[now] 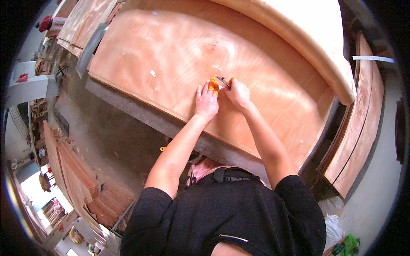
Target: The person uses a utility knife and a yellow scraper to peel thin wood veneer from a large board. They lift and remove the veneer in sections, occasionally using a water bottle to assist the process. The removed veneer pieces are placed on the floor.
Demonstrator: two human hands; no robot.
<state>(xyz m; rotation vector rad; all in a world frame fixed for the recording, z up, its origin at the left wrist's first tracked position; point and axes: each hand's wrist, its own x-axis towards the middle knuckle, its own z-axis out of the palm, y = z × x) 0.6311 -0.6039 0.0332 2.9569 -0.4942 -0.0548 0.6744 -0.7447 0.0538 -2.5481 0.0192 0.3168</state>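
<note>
A large reddish wood veneer sheet (141, 47) lies on a stack before me. My left hand (207, 103) rests flat on it, fingers stretched forward, with orange finger covers on some of them. Close to its right, my right hand (239, 94) is closed round a dark, slim knife (223, 81), its tip pointing left and away from me. The tip is just beside my left fingertips, at or close above the sheet; I cannot tell whether it touches. A thumb or finger of my right hand also wears an orange cover.
A pale rolled-up sheet (316, 55) curves across the far right. More stacked panels (358, 128) stand at the right, with a white strip (373, 59) on them. A small white scrap (153, 73) lies on the veneer. Brown wood sheets (68, 166) are at the left. A person (45, 23) is far left.
</note>
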